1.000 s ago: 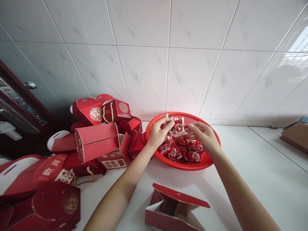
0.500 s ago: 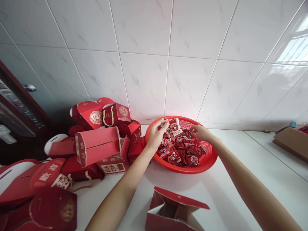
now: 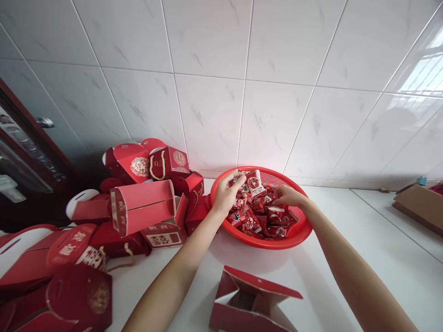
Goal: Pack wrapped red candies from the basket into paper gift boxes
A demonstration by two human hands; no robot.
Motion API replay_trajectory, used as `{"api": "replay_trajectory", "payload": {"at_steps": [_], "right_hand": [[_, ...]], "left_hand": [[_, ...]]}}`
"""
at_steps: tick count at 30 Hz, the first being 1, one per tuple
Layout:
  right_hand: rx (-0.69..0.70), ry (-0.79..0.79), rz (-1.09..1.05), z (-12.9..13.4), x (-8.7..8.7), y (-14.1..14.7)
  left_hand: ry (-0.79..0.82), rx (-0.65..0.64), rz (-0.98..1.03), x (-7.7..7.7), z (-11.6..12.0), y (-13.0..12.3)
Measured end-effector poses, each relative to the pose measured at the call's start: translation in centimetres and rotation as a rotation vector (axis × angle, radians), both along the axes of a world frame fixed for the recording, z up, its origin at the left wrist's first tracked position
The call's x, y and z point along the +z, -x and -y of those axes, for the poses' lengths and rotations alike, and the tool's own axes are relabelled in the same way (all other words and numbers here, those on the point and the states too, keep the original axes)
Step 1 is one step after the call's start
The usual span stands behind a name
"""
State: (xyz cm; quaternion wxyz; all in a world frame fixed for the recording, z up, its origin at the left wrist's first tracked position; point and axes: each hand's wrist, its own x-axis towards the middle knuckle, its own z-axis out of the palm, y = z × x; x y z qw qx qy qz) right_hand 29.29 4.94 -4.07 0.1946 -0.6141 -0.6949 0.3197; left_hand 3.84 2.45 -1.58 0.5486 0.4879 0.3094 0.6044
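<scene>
A round red plastic basket (image 3: 270,244) stands against the tiled wall, holding several small red wrapped packets (image 3: 249,221). Over its left side my left hand (image 3: 228,191) is closed on red-and-white packets (image 3: 255,183), pinched between thumb and fingers. My right hand (image 3: 287,196) reaches into the basket's right part, its fingertips down among the packets; whether it grips one is hidden. Nearer to me, an open red box (image 3: 252,302) stands on the white counter, its flap raised and its inside visible.
Several red gift boxes (image 3: 143,207), some with rope handles, are piled along the left side. A brown cardboard box (image 3: 420,207) lies at the far right. White tiles (image 3: 207,120) rise behind the counter (image 3: 332,221). A dark-framed opening is at the left edge.
My right hand has moved slightly left and down into the packets. My left hand keeps its hold on its packets. The view has shifted slightly.
</scene>
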Motion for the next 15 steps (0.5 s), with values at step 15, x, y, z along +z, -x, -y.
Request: {"api": "replay_trajectory", "payload": {"at_steps": [15], "right_hand": [[-0.017, -0.16, -0.624, 2.8, 2.7, 1.2]], "left_hand": [[0.001, -0.005, -0.022, 0.4, 0.2, 0.0]]}}
